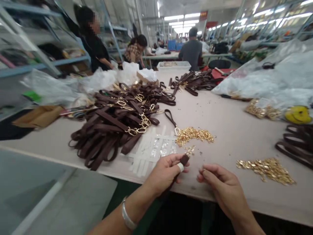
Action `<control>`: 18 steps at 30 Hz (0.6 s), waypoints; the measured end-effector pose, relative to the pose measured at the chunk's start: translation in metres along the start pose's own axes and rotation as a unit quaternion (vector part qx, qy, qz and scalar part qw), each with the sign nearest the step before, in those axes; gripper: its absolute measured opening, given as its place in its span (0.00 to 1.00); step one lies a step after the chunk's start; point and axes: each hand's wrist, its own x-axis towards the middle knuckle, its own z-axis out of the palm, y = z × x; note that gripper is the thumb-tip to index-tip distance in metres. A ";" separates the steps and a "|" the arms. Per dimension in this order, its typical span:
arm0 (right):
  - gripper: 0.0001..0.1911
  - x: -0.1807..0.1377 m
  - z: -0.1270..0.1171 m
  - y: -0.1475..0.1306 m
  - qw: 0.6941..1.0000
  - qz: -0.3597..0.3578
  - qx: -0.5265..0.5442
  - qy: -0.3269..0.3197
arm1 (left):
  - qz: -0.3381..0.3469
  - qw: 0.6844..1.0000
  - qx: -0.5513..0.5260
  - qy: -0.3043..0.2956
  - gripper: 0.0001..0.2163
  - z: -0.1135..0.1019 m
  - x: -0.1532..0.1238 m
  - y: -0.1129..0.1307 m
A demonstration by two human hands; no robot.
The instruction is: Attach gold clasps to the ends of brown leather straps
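My left hand (163, 173) grips a dark brown strap (185, 159) with a gold clasp at its tip, above the table's front edge. White tape wraps my thumb. To its right, my right hand (221, 186) has thumb and fingertips pinched together; whatever lies between them is too small to make out. Just beyond the hands is a pile of small gold metal pieces (194, 135), with a looped brown strap (172, 119) and its gold ring beside it. A second gold pile (269, 170) lies right of my right hand.
A big heap of brown straps (110, 127) with gold rings covers the table's left. White strips (145, 153) lie before it. More straps (195, 80) sit at the back. Plastic bags (274, 78) and a yellow smiley item (297, 115) stand right. Several people work beyond.
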 end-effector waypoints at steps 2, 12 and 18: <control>0.15 -0.001 0.009 0.000 0.999 0.005 0.047 -0.024 | -0.002 1.000 -0.016 -0.010 0.13 0.006 -0.002 -0.005; 0.13 0.001 0.022 -0.005 1.000 0.010 0.007 -0.020 | 0.021 0.999 -0.005 -0.045 0.16 0.016 -0.008 -0.010; 0.18 -0.010 0.021 -0.006 0.998 0.010 -0.063 -0.013 | 0.009 0.999 -0.018 -0.035 0.15 0.021 -0.018 -0.004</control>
